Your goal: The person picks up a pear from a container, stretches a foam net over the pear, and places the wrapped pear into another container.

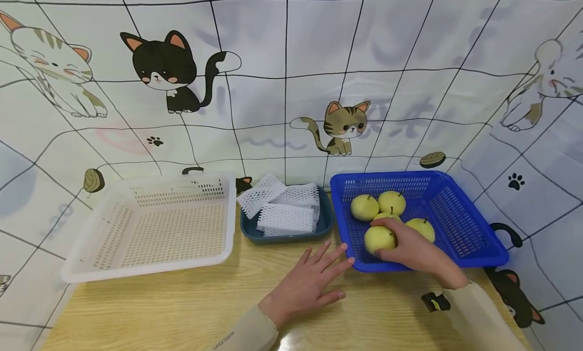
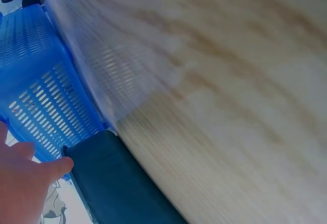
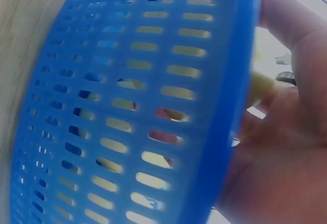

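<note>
In the head view my right hand (image 1: 416,249) reaches into a blue plastic basket (image 1: 460,239) and grips a round yellow-green pear (image 1: 377,239) between thumb and fingers. Several other pears (image 1: 364,207) lie beside and behind it in the basket. The right wrist view looks through the slotted basket wall (image 3: 127,81), with the hand (image 3: 291,147) beyond its rim and only a bit of pear (image 3: 260,88) showing. My left hand (image 1: 302,285), fingers spread, is over the table by the basket's near left corner and holds nothing.
A dark teal tray (image 1: 249,233) with white foam net sleeves (image 1: 287,217) stands between the blue basket and a white slotted basket (image 1: 227,234) at left. A small black item (image 1: 435,302) lies near my right sleeve. A cat-patterned sheet rises behind the wooden table (image 1: 182,310).
</note>
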Demonstrator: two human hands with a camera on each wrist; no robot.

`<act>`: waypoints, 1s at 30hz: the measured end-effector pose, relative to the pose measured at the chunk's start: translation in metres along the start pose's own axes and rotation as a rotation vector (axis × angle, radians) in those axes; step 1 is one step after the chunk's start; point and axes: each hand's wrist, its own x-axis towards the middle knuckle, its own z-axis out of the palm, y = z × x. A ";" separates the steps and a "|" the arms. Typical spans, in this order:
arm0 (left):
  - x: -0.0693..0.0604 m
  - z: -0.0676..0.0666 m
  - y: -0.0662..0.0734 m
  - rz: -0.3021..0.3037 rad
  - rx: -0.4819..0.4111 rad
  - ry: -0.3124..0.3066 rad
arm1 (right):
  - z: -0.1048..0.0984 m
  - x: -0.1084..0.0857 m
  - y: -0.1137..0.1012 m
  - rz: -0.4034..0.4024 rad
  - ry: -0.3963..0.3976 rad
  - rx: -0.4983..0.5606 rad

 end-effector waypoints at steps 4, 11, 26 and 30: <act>-0.008 -0.004 -0.003 -0.021 0.002 0.030 | 0.003 -0.003 -0.005 -0.001 0.081 0.032; -0.033 -0.016 -0.019 -0.123 -0.039 0.200 | 0.018 -0.010 -0.031 0.009 0.224 0.128; -0.071 -0.024 -0.040 -0.411 -0.253 0.475 | 0.068 -0.011 -0.073 -0.284 0.212 0.278; -0.077 -0.025 -0.042 -0.473 -0.357 0.514 | 0.088 -0.004 -0.081 -0.313 0.174 0.160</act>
